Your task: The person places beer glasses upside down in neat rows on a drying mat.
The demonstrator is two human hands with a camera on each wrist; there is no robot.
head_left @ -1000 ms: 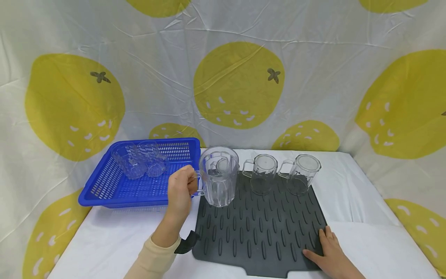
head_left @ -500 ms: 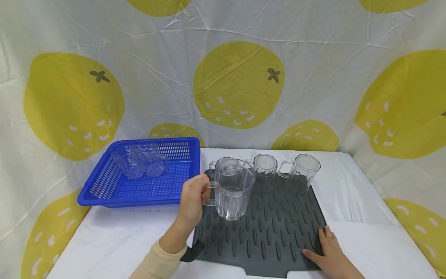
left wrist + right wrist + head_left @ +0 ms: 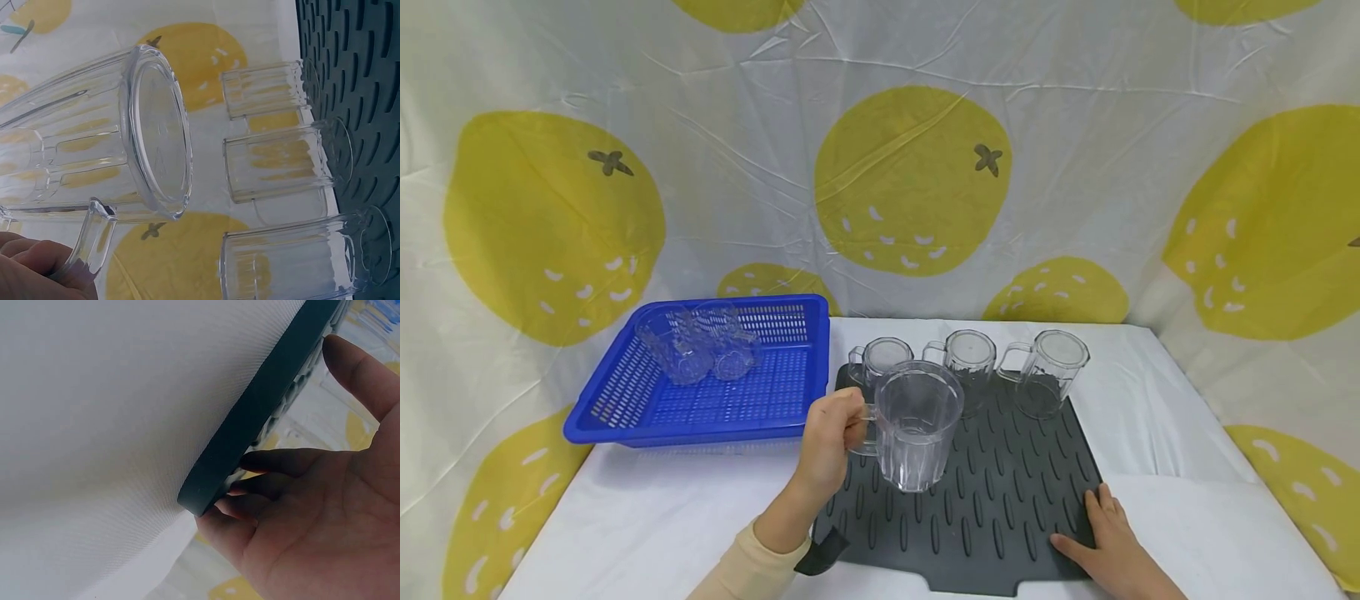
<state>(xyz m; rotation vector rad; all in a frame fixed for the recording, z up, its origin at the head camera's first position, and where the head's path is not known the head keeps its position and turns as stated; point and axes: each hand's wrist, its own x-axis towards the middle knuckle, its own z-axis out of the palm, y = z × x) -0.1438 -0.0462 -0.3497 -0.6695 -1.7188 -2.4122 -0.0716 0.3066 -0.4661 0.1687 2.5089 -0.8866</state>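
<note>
My left hand (image 3: 831,442) grips the handle of a large clear mug (image 3: 919,429), held upright above the dark ribbed drying mat (image 3: 955,542). In the left wrist view its thick base (image 3: 159,134) faces the mat. Three clear mugs stand upside down in a row along the mat's far edge, handles to the left: a left one (image 3: 887,354), a middle one (image 3: 972,348) and a right one (image 3: 1060,350). The held mug partly hides the left and middle ones. My right hand (image 3: 1105,537) rests on the mat's right edge, thumb on top, fingers extended along the rim.
Left of the mat, a blue plastic basket (image 3: 587,423) holds clear mugs (image 3: 681,358) lying inside. White cloth (image 3: 1187,525) covers the table. A lemon-print curtain (image 3: 1075,192) hangs behind and at the sides.
My left hand has carried the mug right and toward me, from near the basket to over the mat, uncovering the left upside-down mug. The right hand stays put.
</note>
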